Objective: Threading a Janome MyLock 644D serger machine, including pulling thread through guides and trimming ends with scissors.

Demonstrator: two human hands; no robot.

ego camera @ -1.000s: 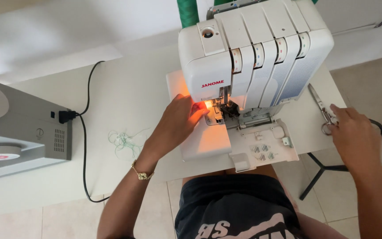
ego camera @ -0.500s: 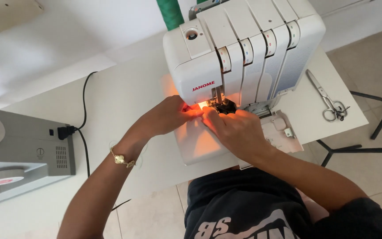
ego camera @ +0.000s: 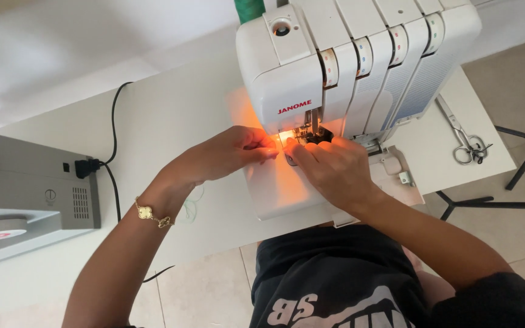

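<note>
On a white table (ego camera: 171, 115), a white overlock sewing machine (ego camera: 347, 61) glows orange at its needle area (ego camera: 306, 132). The left hand (ego camera: 229, 153) and right hand (ego camera: 329, 167) meet there, fingertips pinched; what they hold cannot be told. Scissors (ego camera: 464, 136) lie right of the machine.

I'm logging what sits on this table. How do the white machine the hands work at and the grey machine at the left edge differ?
The white machine is tall and fully in view; the grey machine is lower and cut off by the frame. The white one's lamp glows orange at the needle, with the left hand and right hand there; the grey one is untouched, a black cord plugged in. Both stand on the white table.
</note>
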